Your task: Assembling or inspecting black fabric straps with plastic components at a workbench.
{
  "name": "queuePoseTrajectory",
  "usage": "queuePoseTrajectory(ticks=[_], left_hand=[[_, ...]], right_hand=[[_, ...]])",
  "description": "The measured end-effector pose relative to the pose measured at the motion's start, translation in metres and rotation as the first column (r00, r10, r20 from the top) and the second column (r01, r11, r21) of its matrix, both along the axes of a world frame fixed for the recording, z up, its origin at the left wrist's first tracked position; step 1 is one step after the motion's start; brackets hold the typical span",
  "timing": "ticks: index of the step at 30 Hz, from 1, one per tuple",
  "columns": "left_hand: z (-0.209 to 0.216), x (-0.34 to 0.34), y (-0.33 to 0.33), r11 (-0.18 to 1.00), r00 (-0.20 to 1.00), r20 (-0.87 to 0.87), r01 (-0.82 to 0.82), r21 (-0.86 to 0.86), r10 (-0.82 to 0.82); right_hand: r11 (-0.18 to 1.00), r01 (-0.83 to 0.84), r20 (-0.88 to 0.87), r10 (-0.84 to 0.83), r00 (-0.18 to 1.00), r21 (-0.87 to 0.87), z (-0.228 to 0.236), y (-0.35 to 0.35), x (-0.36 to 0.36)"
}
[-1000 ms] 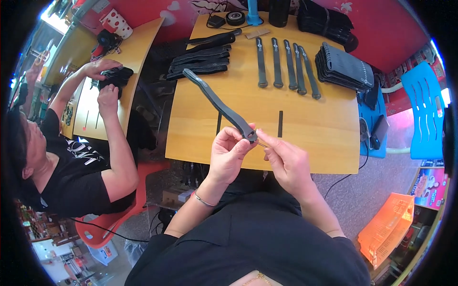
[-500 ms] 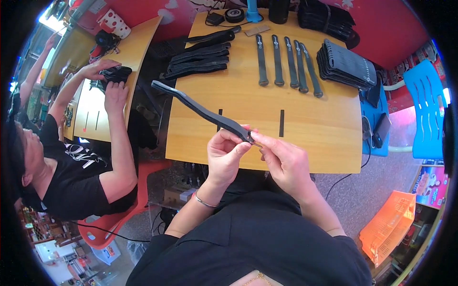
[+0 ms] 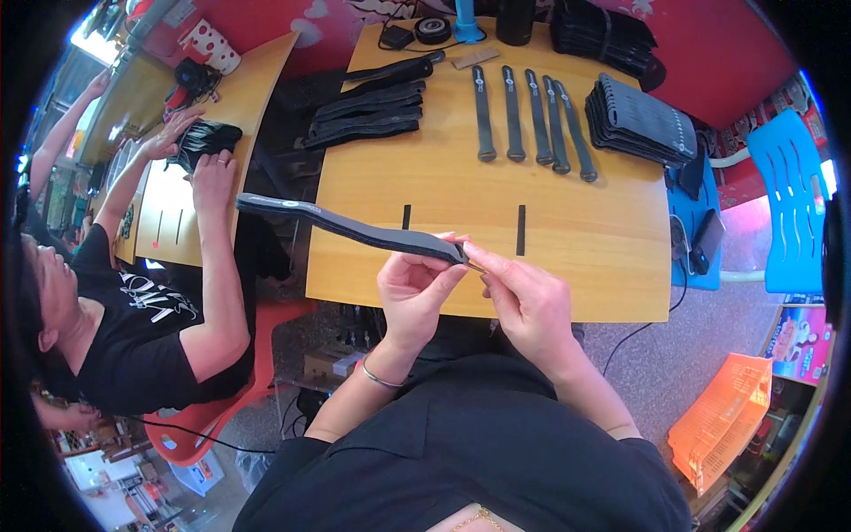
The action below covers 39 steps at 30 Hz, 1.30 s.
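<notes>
Worktop [image 3: 589,288], far half: five straps [image 3: 536,115] lie in a row. To their left, a pile of straps [image 3: 372,111]; to their right, a stack of bands [image 3: 647,124]. A bundle [image 3: 589,35] lies behind the stack, with a cylinder [image 3: 515,22] to its left. Near side: the held strap [image 3: 363,232] extends leftward from the fingers [image 3: 501,266]. Right of the worktop: a chair [image 3: 780,235], and nearer, a crate [image 3: 709,426].

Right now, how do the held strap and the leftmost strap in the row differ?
The held strap is in the left hand; the leftmost strap lies on the table. The held strap bends and stretches leftward; the leftmost strap is nearly straight, running front to back. Both are dark gray with pale markings.
</notes>
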State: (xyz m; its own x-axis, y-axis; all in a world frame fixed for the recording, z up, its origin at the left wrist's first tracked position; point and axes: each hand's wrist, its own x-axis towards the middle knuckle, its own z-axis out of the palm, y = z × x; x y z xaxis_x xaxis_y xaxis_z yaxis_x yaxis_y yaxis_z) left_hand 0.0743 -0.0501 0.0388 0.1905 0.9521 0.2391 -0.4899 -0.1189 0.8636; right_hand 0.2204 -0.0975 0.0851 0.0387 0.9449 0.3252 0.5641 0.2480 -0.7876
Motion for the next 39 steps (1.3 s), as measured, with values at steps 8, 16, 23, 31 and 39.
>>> queuePoseTrajectory(ticks=[8,16,23,31,39], left_hand=[[0.017,0.007,-0.003,0.991,0.980,0.197,0.023,-0.129,0.003],[0.008,0.009,0.001,0.995,0.991,0.123,-0.031,-0.095,0.043],[0.004,0.014,0.003,0.990,0.988,0.066,-0.138,-0.019,0.139],[0.006,0.013,0.002,0.975,0.971,-0.095,-0.212,0.074,0.218],[0.005,0.011,0.001,0.980,0.979,-0.060,-0.192,0.045,0.194]], right_hand=[[0.998,0.005,0.037,-0.007,0.999,0.058,0.003,0.000,0.000],[0.999,0.031,0.084,-0.034,0.996,0.033,-0.003,0.002,-0.004],[0.991,0.120,0.086,-0.125,0.988,0.053,-0.007,0.005,-0.009],[0.987,0.132,0.213,-0.149,0.966,0.092,-0.005,0.006,-0.010],[0.990,0.110,0.218,-0.126,0.968,0.084,-0.015,0.008,-0.008]])
